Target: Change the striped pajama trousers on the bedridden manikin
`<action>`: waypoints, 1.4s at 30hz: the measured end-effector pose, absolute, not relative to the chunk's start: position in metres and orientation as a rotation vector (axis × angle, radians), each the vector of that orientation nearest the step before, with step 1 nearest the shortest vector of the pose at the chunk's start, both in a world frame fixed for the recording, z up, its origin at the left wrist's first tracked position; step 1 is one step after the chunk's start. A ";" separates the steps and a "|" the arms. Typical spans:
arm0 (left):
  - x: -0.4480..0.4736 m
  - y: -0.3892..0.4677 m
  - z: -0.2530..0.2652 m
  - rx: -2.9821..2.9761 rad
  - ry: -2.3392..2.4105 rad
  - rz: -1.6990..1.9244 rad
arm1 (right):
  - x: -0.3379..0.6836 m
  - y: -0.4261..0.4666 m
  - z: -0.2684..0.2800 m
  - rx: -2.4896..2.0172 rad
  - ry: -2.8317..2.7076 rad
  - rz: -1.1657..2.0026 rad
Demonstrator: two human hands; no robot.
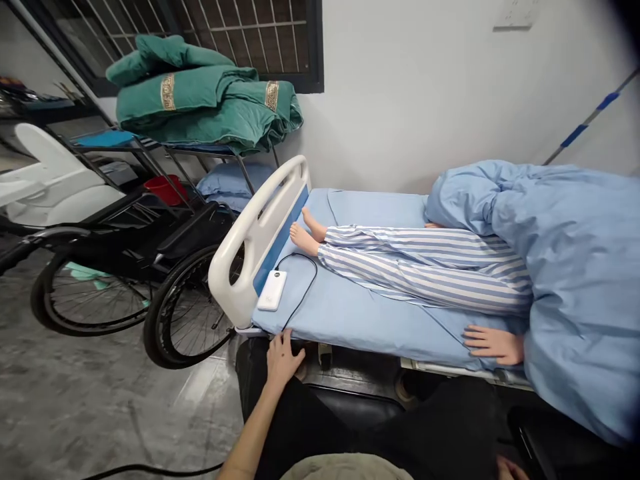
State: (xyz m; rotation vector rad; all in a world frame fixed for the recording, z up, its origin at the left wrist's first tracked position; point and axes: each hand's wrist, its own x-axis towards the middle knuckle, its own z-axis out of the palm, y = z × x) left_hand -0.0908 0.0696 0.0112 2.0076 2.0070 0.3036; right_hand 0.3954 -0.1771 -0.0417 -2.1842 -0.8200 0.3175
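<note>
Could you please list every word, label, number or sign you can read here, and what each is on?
No text is legible.
White device: faint marks, too blurred to read; dark round mark, too small.
Green bedding: patterned bands, no legible lettering.

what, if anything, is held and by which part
The left hand lies spread near the cable, gripping nothing visible; the right hand, mostly cropped, cannot be told.

Ward-like care room: hospital bed [350,313] with moulded white footboard [260,233], wheelchair [175,237] near its end, striped pyjamas [410,263].
</note>
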 end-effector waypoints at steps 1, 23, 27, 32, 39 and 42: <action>-0.094 0.071 0.012 2.042 2.016 0.215 | 0.395 -0.190 -0.052 -2.261 -0.675 0.356; 0.023 0.295 0.083 2.482 1.630 0.398 | 0.315 0.263 0.080 -2.156 -2.204 0.159; 0.034 0.396 0.100 2.189 2.088 0.540 | 0.313 0.275 0.074 -2.231 -2.270 0.224; 0.029 0.464 0.091 1.602 2.598 0.654 | 0.316 0.276 0.076 -2.233 -2.287 0.215; 0.018 0.438 0.093 2.469 1.917 -0.048 | 0.320 0.266 0.093 -2.148 -2.366 0.289; 0.010 0.395 0.102 2.771 1.393 -0.141 | 0.322 0.247 0.101 -2.061 -2.383 0.274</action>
